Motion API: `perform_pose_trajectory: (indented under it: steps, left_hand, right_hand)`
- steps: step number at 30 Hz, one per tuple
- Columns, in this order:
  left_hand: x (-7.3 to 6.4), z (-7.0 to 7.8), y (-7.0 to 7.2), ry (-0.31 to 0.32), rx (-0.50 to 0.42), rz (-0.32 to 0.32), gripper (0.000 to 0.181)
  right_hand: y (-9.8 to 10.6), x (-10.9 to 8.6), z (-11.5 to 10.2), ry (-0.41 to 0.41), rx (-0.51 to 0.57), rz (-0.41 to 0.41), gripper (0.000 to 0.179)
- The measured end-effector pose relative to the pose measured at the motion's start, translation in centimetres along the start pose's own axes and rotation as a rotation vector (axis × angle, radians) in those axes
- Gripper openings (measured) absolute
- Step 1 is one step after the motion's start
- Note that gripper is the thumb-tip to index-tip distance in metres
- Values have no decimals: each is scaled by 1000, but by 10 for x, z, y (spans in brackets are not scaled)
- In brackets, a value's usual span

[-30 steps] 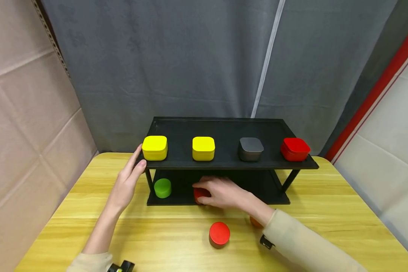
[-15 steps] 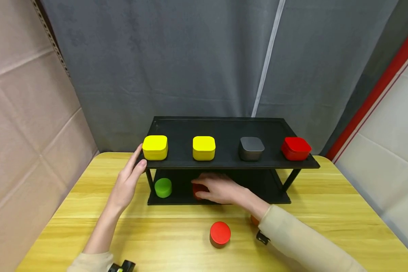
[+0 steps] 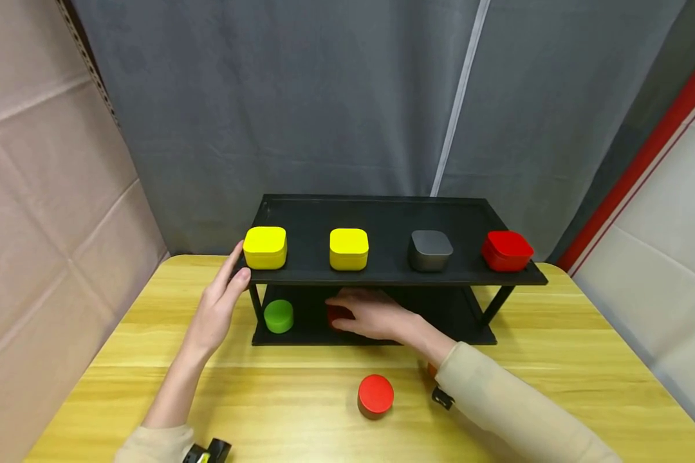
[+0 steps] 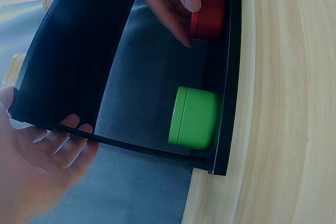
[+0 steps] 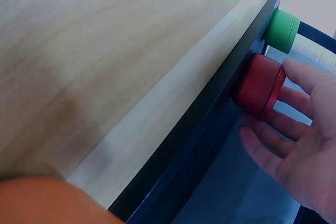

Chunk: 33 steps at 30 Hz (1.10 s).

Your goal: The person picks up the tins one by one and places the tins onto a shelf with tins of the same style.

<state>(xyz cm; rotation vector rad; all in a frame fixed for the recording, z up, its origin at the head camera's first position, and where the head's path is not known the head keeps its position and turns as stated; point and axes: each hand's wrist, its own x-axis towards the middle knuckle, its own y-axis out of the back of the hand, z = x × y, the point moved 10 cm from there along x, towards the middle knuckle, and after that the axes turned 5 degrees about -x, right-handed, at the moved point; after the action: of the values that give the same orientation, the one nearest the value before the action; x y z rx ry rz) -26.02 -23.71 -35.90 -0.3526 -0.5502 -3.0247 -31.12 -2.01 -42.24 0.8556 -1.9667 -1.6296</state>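
At lower centre, the right hand (image 3: 372,314) pinches a round red container (image 3: 338,314); settle it level. The left hand (image 3: 213,315) grips the two-tier rack (image 3: 382,217).

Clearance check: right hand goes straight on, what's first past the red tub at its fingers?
Probably the green tub on the lower shelf; depth unclear, so the right hand might pass behind.

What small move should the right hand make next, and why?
Probably loosen the right hand and draw it back: the red container it pinches appears upright on the lower shelf, beside the green container, while the left hand grips the rack.
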Motion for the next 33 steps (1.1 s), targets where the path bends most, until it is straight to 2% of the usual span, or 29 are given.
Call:
perform_pose_trajectory:
  steps: [14, 25, 33]
  left_hand:
    - [2, 3, 1, -2, 9, 0, 64]
    - [1, 2, 0, 6, 7, -4, 62]
    - [-1, -1, 0, 18, 11, -4, 62]
  right_hand:
    - [2, 0, 0, -21, -2, -12, 48]
    - [3, -5, 4, -29, 22, -5, 60]
    - [10, -18, 8, -31, 44, 53, 61]
